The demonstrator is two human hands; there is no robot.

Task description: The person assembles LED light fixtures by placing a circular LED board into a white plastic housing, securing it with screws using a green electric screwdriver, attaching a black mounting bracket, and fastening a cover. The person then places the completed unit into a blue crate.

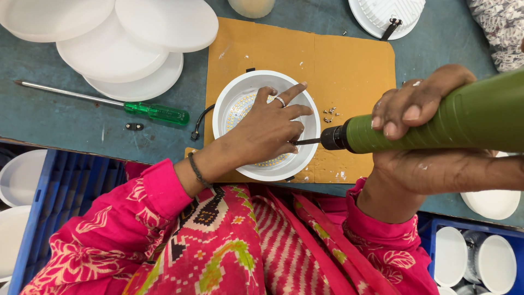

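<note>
At the far left, a blue crate (65,186) is sitting below the table edge with white discs beside it, and above it a stack of white round diffuser covers (117,46) is lying on the teal worktable (60,117), seemingly parked within reach. Just right of them a green-handled screwdriver (155,112) is lying flat, unused, near a small black clip (134,127).

In the middle, a white round LED downlight housing (266,124) is resting open side up on a brown cardboard mat (349,65), which is probably cushioning it. The left hand (267,128) is reaching into the housing, fingers spread over the LED board and fingertips pressing down, apparently steadying the part near the driver's bit. A black wire (201,120) is trailing off the housing's left side. A few loose screws (329,113) are lying on the mat just beside the rim.

To the right, the right hand (420,134) is wrapping closed around a green electric screwdriver (436,123), aiming its bit into the housing. Another white housing (386,15) is sitting at the top edge.
</note>
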